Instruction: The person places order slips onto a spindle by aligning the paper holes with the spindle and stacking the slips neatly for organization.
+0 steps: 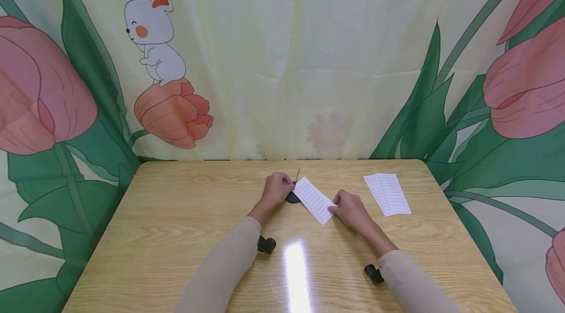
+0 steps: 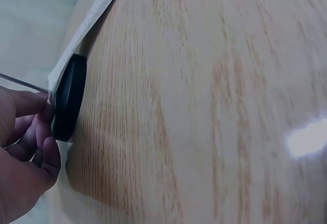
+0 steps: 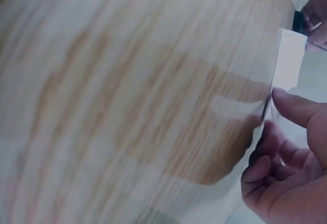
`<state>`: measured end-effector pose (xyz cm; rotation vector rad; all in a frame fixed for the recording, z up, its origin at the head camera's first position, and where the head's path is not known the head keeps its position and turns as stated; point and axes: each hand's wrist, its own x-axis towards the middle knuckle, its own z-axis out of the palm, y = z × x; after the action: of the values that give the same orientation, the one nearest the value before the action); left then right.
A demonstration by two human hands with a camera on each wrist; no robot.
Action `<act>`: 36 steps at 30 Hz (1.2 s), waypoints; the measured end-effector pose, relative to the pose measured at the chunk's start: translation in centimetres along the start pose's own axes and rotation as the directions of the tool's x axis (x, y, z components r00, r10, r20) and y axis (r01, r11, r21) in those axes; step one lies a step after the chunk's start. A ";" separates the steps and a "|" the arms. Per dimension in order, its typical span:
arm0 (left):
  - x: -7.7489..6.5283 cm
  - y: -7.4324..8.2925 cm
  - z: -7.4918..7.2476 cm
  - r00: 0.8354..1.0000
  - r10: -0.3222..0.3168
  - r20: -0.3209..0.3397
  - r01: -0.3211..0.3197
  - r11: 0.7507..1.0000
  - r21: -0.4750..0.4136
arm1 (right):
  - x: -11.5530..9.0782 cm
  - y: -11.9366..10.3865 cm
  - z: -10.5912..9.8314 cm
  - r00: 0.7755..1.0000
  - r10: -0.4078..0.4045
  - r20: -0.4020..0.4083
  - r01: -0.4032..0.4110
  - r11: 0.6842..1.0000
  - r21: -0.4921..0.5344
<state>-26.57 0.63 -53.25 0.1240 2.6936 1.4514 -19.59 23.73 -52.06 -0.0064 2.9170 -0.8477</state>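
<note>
A white ruled paper slip (image 1: 314, 199) slants between the two hands. My left hand (image 1: 278, 188) pinches its upper left corner beside a bill spike with a round black base (image 1: 293, 198) and a thin upright rod (image 1: 297, 174). In the left wrist view, the rod meets the slip's corner right at the fingertips, low over the base (image 2: 70, 98); I cannot tell whether it passes through the paper. My right hand (image 1: 350, 210) holds the slip's lower right end between thumb and fingers, with the other fingers curled below the slip (image 3: 290, 60) in the right wrist view.
Several more ruled slips (image 1: 388, 194) lie overlapped on the wooden table (image 1: 190, 215), right of the right hand. Behind the table's far edge hangs a curtain (image 1: 265, 58) printed with tulips and a rabbit. Black wrist devices (image 1: 267, 245) sit at both sleeves.
</note>
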 end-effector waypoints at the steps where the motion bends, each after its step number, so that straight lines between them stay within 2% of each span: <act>1: -0.1 0.0 -0.1 1.000 0.004 -0.006 -0.004 1.000 0.001 | 0.0 0.0 0.0 1.000 -0.012 -0.003 0.012 1.000 -0.007; 9: -0.4 -0.1 -0.5 0.998 0.066 -0.017 -0.066 0.998 0.013 | -0.4 0.7 -0.5 1.000 -0.021 -0.013 0.021 1.000 0.011; 17: -1.1 -0.5 -1.2 0.988 0.153 -0.003 -0.153 0.987 0.057 | -1.3 2.2 -2.0 0.997 -0.030 -0.076 0.032 0.999 0.028; 25: -1.6 -1.0 -1.5 0.991 0.110 0.078 -0.113 0.993 0.041 | -2.1 4.4 -3.4 0.991 -0.042 -0.124 0.048 0.998 0.049; 31: -1.7 -1.6 -1.7 0.984 0.130 0.123 -0.141 0.987 0.080 | -2.3 6.2 -4.5 0.987 -0.041 -0.154 0.048 0.998 0.044; 36: -1.7 -1.9 -1.7 0.979 0.131 0.157 -0.150 0.982 0.112 | -2.5 7.3 -5.8 0.988 0.013 -0.151 -0.007 0.999 0.036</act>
<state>-25.16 -1.95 -53.86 0.4226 2.6976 1.2508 -17.54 33.08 -50.91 0.0791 3.0387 -0.9376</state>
